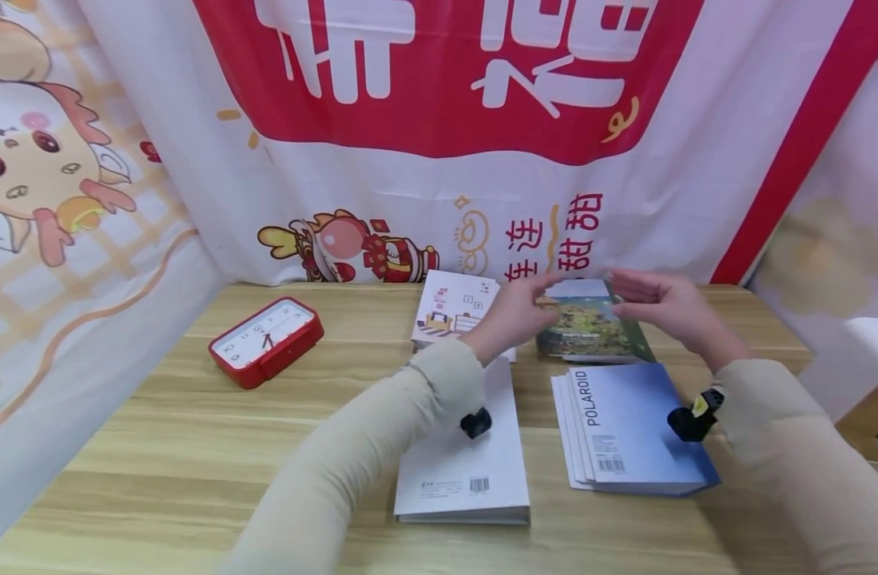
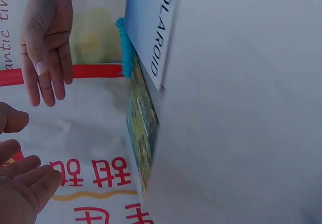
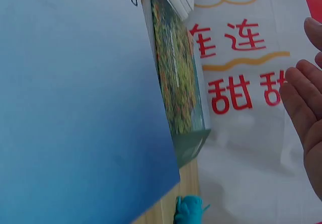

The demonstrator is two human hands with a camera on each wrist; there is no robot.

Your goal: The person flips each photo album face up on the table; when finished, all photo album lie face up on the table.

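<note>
My left hand and right hand are raised on either side of a book with a painted, green-and-yellow cover. Their fingers reach toward each other with a gap between them, and neither holds anything. In the left wrist view, the fingers of the right hand are extended, and the left hand has loosely bent fingers. Nearer me, below the right forearm, lies a blue POLAROID book. A white book with a barcode lies partly beneath my left forearm.
Behind my left wrist is a white booklet stack with a cartoon print. A red alarm clock lies face up on the wooden table at left. A teal object shows near the painted book. A printed curtain hangs behind.
</note>
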